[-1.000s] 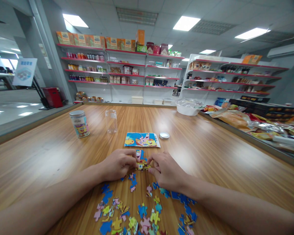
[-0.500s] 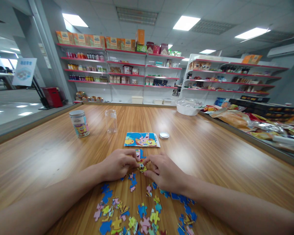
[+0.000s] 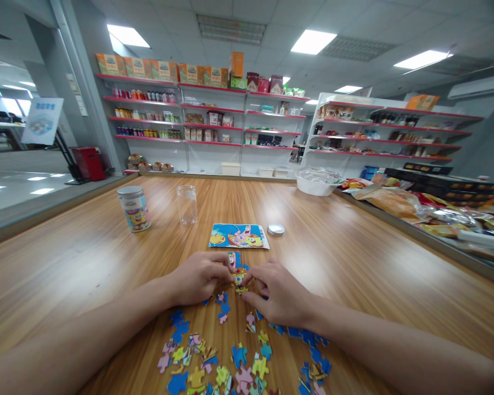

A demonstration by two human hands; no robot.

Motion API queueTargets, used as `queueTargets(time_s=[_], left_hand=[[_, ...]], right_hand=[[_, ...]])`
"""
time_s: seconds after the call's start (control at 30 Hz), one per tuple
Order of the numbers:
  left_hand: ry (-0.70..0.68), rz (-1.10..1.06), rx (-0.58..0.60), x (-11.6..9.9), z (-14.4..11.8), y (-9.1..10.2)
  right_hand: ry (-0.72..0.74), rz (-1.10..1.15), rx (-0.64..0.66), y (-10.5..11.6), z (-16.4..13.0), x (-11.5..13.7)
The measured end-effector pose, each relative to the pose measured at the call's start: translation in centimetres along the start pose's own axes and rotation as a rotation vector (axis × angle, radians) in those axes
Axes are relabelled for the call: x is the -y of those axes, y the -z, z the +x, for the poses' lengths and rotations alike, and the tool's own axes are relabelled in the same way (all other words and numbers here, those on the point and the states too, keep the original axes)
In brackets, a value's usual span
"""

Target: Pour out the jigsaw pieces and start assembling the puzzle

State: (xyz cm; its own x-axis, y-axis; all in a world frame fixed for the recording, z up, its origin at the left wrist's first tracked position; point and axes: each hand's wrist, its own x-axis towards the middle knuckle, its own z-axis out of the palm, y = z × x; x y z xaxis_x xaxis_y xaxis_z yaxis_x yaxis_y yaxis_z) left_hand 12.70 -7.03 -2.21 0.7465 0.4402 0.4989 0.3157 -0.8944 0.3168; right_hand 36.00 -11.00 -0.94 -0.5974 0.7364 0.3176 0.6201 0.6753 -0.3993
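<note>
My left hand [image 3: 200, 278] rests on the table with its fingertips pinched at the left edge of a small joined patch of jigsaw puzzle [image 3: 234, 259]. At the patch's lower end lies a yellow puzzle piece [image 3: 239, 278] with part of a cartoon face. My right hand [image 3: 274, 289] has its index finger and thumb closed around the right side of that piece. Fingers partly cover the joints between pieces. Just beyond the patch lies a blue picture card [image 3: 239, 236] with cartoon figures. Many loose puzzle pieces [image 3: 239, 355] are spread nearer to me, some under my right forearm.
A printed can with a lid [image 3: 134, 209] and a clear jar [image 3: 187, 205] stand at the left. Right of the card lies a silver lid [image 3: 276, 229]. A white bowl [image 3: 318, 184] sits at the far right edge, beside packaged snacks [image 3: 420, 206]. Stocked shelves [image 3: 212, 112] stand behind.
The yellow face piece has turned and now sits in line against the joined patch. My right fingers have shifted slightly with it. My left hand has hardly moved.
</note>
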Motion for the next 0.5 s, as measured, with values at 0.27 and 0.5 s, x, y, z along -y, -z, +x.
queueTargets(time_s=[0.27, 0.5], left_hand=[[-0.016, 0.008, -0.002, 0.07, -0.01, 0.05], [0.001, -0.007, 0.008, 0.05, -0.04, 0.0]], right_hand=[[-0.027, -0.008, 0.01, -0.21, 0.15, -0.14], [-0.037, -0.029, -0.005, -0.12, 0.0, 0.03]])
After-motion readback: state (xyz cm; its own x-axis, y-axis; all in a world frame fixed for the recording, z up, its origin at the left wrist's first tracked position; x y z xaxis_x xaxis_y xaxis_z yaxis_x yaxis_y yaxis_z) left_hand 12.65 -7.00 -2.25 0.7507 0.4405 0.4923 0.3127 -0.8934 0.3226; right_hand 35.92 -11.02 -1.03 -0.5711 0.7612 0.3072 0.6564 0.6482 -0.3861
